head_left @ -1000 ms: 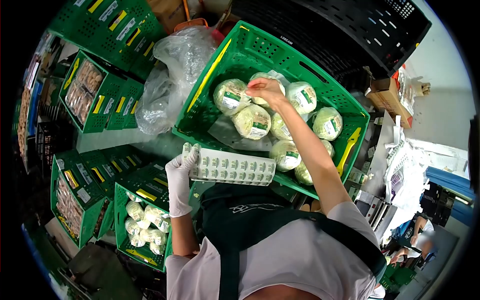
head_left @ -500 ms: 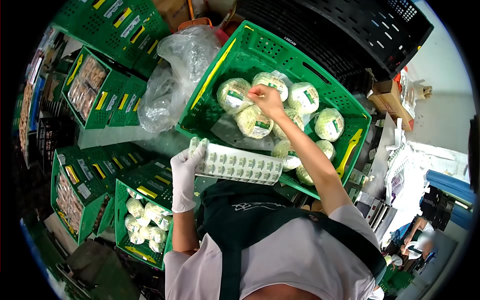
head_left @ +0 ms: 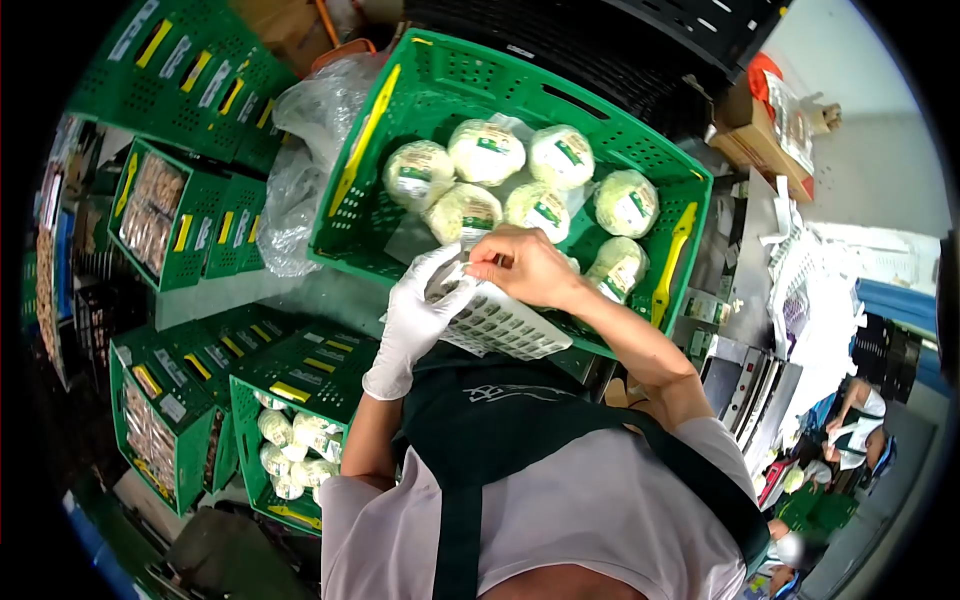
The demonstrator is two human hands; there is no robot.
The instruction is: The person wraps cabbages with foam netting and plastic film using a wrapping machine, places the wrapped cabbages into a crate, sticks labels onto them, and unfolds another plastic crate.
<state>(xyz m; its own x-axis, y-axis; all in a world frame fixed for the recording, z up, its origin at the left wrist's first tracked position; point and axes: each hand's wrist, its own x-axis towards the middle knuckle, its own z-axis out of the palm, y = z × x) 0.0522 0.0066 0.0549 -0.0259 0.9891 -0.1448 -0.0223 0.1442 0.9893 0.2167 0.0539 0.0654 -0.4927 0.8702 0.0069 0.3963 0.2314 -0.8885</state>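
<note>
My left hand, in a white glove, is closed on a sheet of stickers with rows of small green-and-white labels. The sheet is bent and tilted in front of my apron. Bare and pinched, my right hand meets the sheet's upper edge beside the gloved fingers; what its fingertips hold is too small to make out. Just beyond both hands, a green crate holds several wrapped cabbages with printed labels. One cabbage lies close past my fingers. My right forearm partly covers the crate's near side.
Lower left, another green crate contains wrapped cabbages. More green crates with packed brown produce stand at left. Clear plastic wrap lies beside the main crate. Behind are black crates; a cardboard box is at right. People work at far right.
My right hand has come back from over the cabbages to the sticker sheet. My left hand has shifted right and up, and the sheet is now bent and turned.
</note>
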